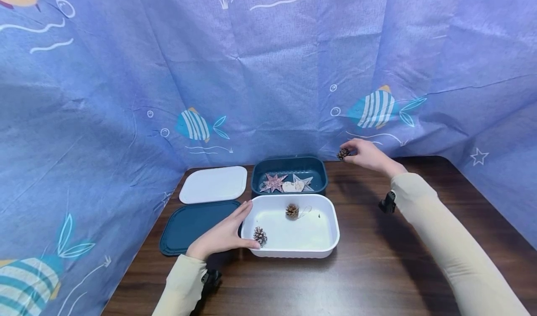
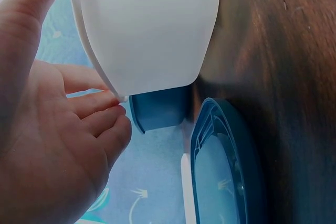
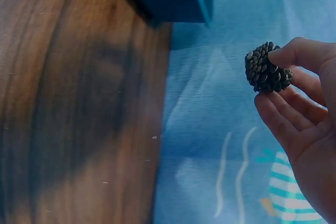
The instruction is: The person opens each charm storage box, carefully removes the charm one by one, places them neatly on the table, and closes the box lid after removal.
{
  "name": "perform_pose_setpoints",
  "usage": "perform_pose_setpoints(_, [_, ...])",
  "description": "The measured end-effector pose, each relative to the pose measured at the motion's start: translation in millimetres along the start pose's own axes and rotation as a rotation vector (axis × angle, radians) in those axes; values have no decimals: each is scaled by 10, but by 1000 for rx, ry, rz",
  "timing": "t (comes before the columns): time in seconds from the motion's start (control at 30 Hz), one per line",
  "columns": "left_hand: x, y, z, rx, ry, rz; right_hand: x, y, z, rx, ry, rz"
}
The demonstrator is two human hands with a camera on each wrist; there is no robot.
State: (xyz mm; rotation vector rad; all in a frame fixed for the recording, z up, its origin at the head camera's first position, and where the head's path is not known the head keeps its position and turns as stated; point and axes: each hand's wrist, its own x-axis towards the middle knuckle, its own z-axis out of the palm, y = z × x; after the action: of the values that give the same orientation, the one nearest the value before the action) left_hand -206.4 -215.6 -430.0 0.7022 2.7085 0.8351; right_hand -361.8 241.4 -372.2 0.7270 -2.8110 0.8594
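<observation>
My right hand point(image 1: 368, 155) pinches a small brown pine cone point(image 3: 265, 69) between thumb and fingertips, up over the back of the table, right of the dark blue box point(image 1: 289, 161). My left hand point(image 1: 224, 232) holds the left end of the white box point(image 1: 331, 232), thumb at the front rim and fingers at the far left corner; the left wrist view shows fingertips against the rim. Inside the white box lie a frosted pine cone point(image 1: 260, 236) near the thumb and a brown pine cone point(image 1: 292, 211) with a string. Star ornaments point(image 1: 274, 182) lie in the dark blue box.
A white lid point(image 1: 214, 184) and a dark blue lid point(image 1: 197, 225) lie left of the boxes on the brown wooden table point(image 1: 369, 260). A blue fish-patterned curtain point(image 1: 277, 97) hangs close behind the table and along its sides.
</observation>
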Motion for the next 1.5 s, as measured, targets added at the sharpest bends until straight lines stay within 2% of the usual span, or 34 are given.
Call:
perform_pose_setpoints(0.23, [-8, 3, 17, -11, 2, 4, -63, 178, 204, 3, 15, 5])
perform_pose_setpoints(0.6, [-10, -10, 20, -11, 2, 3, -134, 406, 498, 95, 10, 94])
perform_pose_setpoints(0.77, [-11, -7, 18, -12, 1, 3, -161, 476, 604, 93, 10, 118])
perform_pose_setpoints(1.17, [-8, 7, -1, -4, -7, -2, -195, 549, 714, 53, -5, 86])
perform_pose_setpoints(1.33, [-10, 13, -4, -1, -10, 4, -212, 544, 714, 27, 16, 59])
perform_pose_setpoints(1.5, [-1, 9, -5, 3, -6, 5, -211, 544, 712, 40, 1, 84])
